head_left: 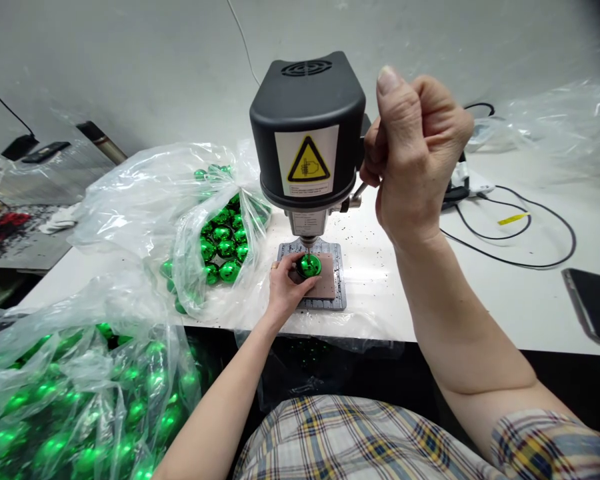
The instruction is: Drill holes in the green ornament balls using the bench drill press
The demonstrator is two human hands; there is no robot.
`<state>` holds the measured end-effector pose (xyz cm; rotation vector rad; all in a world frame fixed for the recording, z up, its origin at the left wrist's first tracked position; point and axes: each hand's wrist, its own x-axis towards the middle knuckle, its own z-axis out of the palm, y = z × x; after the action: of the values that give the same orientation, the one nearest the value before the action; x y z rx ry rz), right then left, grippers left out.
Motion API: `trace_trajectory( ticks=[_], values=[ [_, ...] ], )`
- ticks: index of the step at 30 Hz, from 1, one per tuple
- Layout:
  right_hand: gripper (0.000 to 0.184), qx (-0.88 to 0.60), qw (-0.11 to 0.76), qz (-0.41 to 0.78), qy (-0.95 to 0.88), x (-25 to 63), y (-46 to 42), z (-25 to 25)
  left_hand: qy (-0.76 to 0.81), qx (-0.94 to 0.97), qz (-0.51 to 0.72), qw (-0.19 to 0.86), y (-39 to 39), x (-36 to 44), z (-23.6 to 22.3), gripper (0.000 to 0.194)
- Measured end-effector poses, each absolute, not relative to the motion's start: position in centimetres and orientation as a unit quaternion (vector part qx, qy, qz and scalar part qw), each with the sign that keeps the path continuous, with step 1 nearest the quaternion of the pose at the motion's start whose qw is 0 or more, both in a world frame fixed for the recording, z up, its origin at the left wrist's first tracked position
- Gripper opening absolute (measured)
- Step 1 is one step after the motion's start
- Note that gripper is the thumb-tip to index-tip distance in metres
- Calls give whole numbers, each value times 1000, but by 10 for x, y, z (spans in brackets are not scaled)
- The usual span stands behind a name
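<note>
A shiny green ball (311,266), like a Christmas bauble, sits on a brown board (325,283) on the drill press's metal base (339,267). My left hand (286,283) grips the ball from the left, thumb in front and fingers behind. Directly above, the drill bit points down and appears to meet the ball's top; whether it has gone in I cannot tell. The black drill press head (307,100) bears a yellow warning label. My right hand (415,140) is raised at its right side, fingers wrapped round the feed lever (362,189), whose grip end is hidden.
An open clear bag of green balls (225,247) lies left of the press. A larger bag of green balls (80,413) is at lower left. A phone (595,303) lies at the right edge, near a black cable (540,263). Dark shavings dot the white table (380,293).
</note>
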<state>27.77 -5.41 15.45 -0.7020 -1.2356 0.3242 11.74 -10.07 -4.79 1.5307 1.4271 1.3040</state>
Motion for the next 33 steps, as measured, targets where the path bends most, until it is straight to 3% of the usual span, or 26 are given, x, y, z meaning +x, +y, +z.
trace_trajectory(
  ticks=[4, 13, 24, 33],
  values=[
    [54, -264, 772, 171, -552, 276, -54, 153, 545, 598, 500, 307, -103, 119, -55, 55],
    [53, -292, 770, 136, -550, 276, -51, 148, 546, 568, 530, 313, -104, 127, -63, 55],
    [58, -222, 825, 49, -517, 263, -75, 127, 529, 538, 554, 353, -104, 127, -64, 55],
    [53, -157, 789, 28, -594, 276, -89, 91, 528, 558, 544, 338, -105, 128, -62, 52]
  ],
)
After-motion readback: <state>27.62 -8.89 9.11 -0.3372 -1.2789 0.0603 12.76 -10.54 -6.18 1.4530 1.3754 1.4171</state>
